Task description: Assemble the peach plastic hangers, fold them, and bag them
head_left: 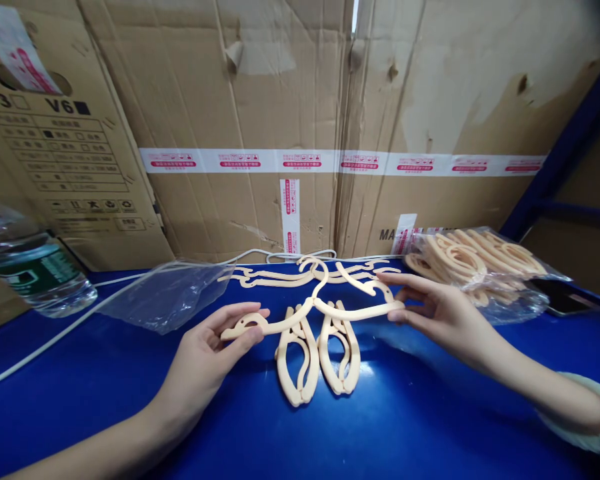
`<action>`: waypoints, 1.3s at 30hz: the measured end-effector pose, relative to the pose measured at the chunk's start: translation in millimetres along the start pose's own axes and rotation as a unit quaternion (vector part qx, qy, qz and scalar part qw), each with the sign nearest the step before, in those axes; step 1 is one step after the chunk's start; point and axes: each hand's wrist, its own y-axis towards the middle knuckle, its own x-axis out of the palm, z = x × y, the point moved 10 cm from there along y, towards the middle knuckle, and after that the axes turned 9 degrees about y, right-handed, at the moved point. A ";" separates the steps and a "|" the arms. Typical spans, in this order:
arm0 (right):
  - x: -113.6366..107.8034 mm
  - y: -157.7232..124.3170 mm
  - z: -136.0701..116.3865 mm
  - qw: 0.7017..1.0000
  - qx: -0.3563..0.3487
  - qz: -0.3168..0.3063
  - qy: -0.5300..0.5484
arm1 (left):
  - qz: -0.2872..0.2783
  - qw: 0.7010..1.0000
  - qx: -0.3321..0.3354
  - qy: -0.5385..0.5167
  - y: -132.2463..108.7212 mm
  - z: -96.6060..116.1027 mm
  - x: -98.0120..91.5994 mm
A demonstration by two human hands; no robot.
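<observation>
A cream folding clothes hanger (353, 312) hangs above the blue table between my two hands, its arms partly unfolded and its hook upward. My left hand (215, 347) pinches the end of its left arm between thumb and fingers. At the other end, my right hand (430, 310) grips the tip of the right arm; a loose-looking segment angles up beside those fingers. Below lie two folded hangers, one on the left (297, 363) and one on the right (339, 353). Behind, unfolded hangers (275, 280) lie flat, partly covered by the held one.
A clear bag of folded hangers (473, 260) sits at the right, with a dark phone-like object (563, 297) beside it. An empty plastic bag (167, 297), a white cable (45, 353) and a water bottle (30, 260) are at the left. Cardboard boxes (260, 107) wall off the back.
</observation>
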 end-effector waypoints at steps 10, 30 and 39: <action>5.5 4.3 3.9 0.996 0.057 -0.048 0.054 | 0.004 1.000 0.013 -0.018 -2.9 2.8 -1.2; 90.6 -44.4 -19.1 0.917 0.132 -0.257 0.273 | -0.099 0.988 0.062 -0.099 -20.0 21.5 34.3; 90.2 -48.2 -14.7 0.919 0.140 -0.247 0.274 | -0.139 0.986 0.094 -0.017 -25.1 32.8 39.6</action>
